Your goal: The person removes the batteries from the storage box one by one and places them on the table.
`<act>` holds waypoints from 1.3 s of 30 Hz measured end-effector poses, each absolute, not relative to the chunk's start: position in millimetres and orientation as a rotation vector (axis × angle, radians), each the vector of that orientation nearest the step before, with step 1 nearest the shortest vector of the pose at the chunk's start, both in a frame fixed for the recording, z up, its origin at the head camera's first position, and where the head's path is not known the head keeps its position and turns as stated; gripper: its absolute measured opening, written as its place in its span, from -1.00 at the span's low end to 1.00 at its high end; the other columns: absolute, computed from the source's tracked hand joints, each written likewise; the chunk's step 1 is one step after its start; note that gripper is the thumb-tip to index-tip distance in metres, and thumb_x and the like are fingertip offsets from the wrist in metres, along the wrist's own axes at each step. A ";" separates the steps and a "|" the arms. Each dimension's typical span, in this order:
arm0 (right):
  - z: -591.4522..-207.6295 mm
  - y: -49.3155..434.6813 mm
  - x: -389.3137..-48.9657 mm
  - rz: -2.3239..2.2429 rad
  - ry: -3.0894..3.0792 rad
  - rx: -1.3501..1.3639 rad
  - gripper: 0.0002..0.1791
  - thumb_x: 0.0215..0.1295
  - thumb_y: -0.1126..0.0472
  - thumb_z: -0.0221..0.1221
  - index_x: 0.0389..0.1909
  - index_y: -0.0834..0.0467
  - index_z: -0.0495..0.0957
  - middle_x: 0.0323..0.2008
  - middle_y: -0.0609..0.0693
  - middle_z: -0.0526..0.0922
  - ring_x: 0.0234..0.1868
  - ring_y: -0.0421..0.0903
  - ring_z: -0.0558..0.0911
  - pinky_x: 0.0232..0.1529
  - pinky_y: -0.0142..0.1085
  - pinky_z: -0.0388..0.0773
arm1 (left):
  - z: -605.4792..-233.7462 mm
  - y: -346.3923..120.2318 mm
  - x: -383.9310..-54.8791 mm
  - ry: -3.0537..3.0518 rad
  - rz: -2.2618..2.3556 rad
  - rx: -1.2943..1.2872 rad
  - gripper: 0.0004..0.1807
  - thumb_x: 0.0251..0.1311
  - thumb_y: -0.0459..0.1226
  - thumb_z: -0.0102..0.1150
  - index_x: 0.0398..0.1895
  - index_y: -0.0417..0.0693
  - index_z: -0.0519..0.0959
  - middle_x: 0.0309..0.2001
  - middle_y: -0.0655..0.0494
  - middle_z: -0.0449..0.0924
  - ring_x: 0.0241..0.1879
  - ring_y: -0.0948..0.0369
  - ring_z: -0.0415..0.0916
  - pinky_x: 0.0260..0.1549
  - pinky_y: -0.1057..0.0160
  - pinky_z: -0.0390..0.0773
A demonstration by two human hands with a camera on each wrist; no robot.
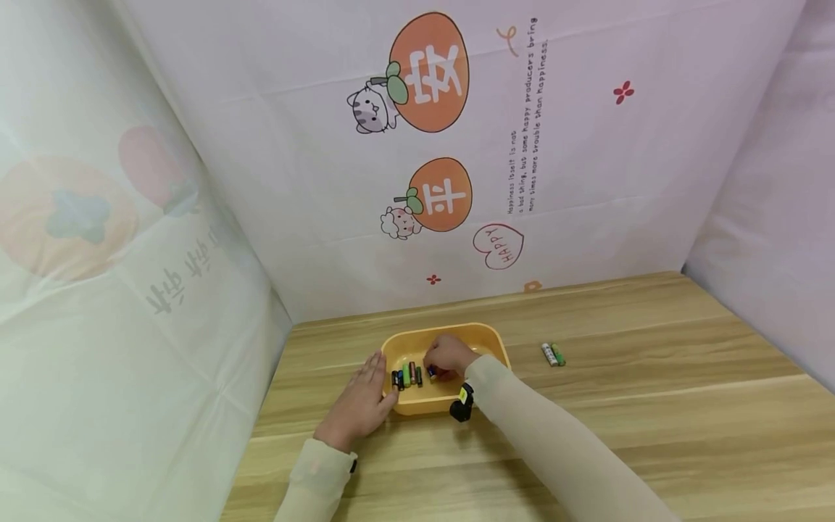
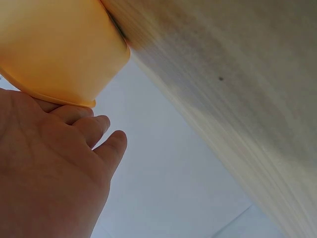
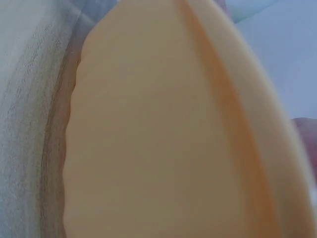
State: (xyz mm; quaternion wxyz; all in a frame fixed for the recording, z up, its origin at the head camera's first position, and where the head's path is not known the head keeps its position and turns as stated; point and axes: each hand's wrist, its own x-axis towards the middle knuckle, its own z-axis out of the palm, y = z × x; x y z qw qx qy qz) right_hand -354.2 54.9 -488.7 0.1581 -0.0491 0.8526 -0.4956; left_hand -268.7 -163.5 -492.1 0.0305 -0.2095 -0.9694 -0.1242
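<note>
Rising along the far side, a printed cloth (image 1: 587, 181) backs the wooden table (image 1: 685, 377). On the table I see a yellow tray (image 1: 424, 408). My left hand (image 1: 362, 399) rests on its left rim, fingers extended, grasping nothing. My right hand (image 1: 450, 354) reaches inside, pinching a dark battery (image 1: 432, 373) near the middle. Left of it I make out a battery row (image 1: 406, 375), side by side. A white battery (image 1: 549, 354) and a green battery (image 1: 558, 354) lie together right of the tray.
</note>
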 end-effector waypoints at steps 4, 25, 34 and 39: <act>-488.0 55.6 -351.7 -1.435 2.418 -0.153 -0.87 0.21 0.30 0.25 -0.27 0.27 0.69 -0.53 -0.01 0.59 -0.53 -0.07 0.57 -0.43 -0.11 0.64 | -492.9 -164.2 -267.8 -2.994 -0.377 -0.636 -0.23 0.48 0.02 -0.23 0.52 -0.31 -0.09 0.53 -0.13 -0.18 0.49 0.02 -0.19 0.39 0.03 -0.04; -482.7 67.9 -353.6 -1.693 2.130 -0.087 -0.76 0.25 0.38 0.24 -0.09 0.38 0.54 -0.30 0.19 0.62 -0.46 0.01 0.65 -0.42 -0.20 0.66 | -492.4 -162.8 -269.7 -2.968 -0.391 -0.652 -0.24 0.48 0.00 -0.23 0.51 -0.32 -0.09 0.52 -0.16 -0.16 0.49 0.00 -0.17 0.39 0.01 -0.03; -481.6 73.3 -347.9 -1.686 2.156 -0.127 -0.70 0.25 0.40 0.24 -0.02 0.43 0.54 -0.27 0.17 0.62 -0.38 0.02 0.65 -0.35 -0.17 0.66 | -491.1 -162.5 -267.3 -2.951 -0.387 -0.669 -0.24 0.47 -0.01 -0.20 0.50 -0.34 -0.05 0.52 -0.19 -0.13 0.48 -0.03 -0.14 0.37 -0.02 0.01; -481.2 77.4 -346.3 -1.684 2.166 -0.124 -0.71 0.26 0.38 0.23 -0.02 0.42 0.54 -0.27 0.17 0.62 -0.39 0.00 0.64 -0.35 -0.19 0.66 | -490.4 -162.0 -267.1 -2.954 -0.389 -0.667 -0.24 0.47 -0.01 -0.21 0.51 -0.34 -0.05 0.52 -0.19 -0.12 0.48 -0.03 -0.14 0.37 -0.02 0.01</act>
